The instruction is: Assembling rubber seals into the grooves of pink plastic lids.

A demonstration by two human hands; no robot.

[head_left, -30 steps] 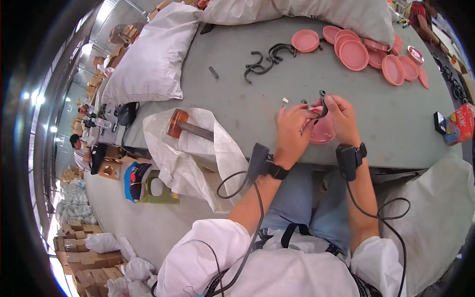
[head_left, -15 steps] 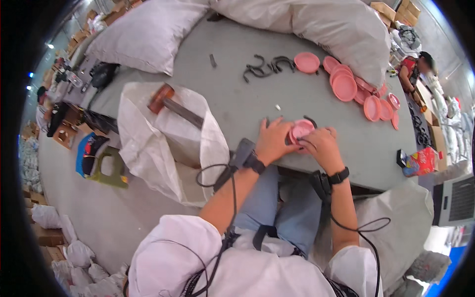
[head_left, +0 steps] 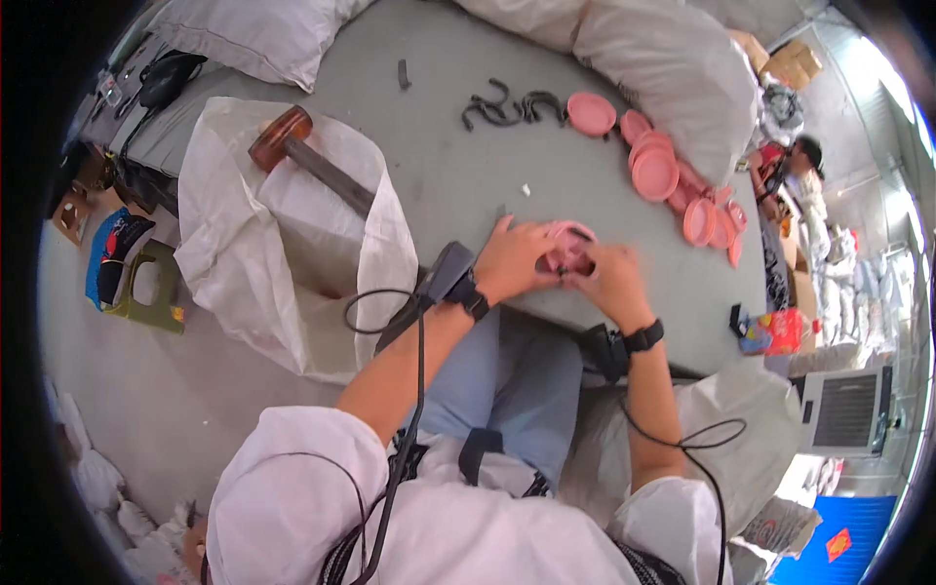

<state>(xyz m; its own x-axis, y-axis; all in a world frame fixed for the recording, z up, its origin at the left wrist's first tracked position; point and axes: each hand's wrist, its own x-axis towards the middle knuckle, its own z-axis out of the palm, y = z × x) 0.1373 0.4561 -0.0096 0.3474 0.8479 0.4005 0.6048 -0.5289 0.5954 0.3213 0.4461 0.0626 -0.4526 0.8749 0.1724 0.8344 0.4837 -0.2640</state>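
Both hands hold a round, shallow pink plastic piece (head_left: 564,255) just over the near edge of the grey table. My left hand (head_left: 515,261) grips its left side, fingers closed round the rim. At the right side, my right hand (head_left: 612,277) pinches it. Dark bits show at the pink piece's rim and between the fingers, too blurred to make out fully. Farther off lie several curved black pieces (head_left: 499,119). To their right, a pink disc (head_left: 591,114) lies beside a loose row of similar pink pieces (head_left: 654,175).
At my left stands an open white woven sack (head_left: 219,234) with a mallet (head_left: 327,176) across its top. Full white sacks (head_left: 673,73) line the far side. A red packet (head_left: 782,331) sits at the right table edge. Another person (head_left: 801,156) is beyond, at right.
My view has shifted, so the table's things sit farther left and higher. The pink piece has been tilted in my hands. Both hands still hold it.
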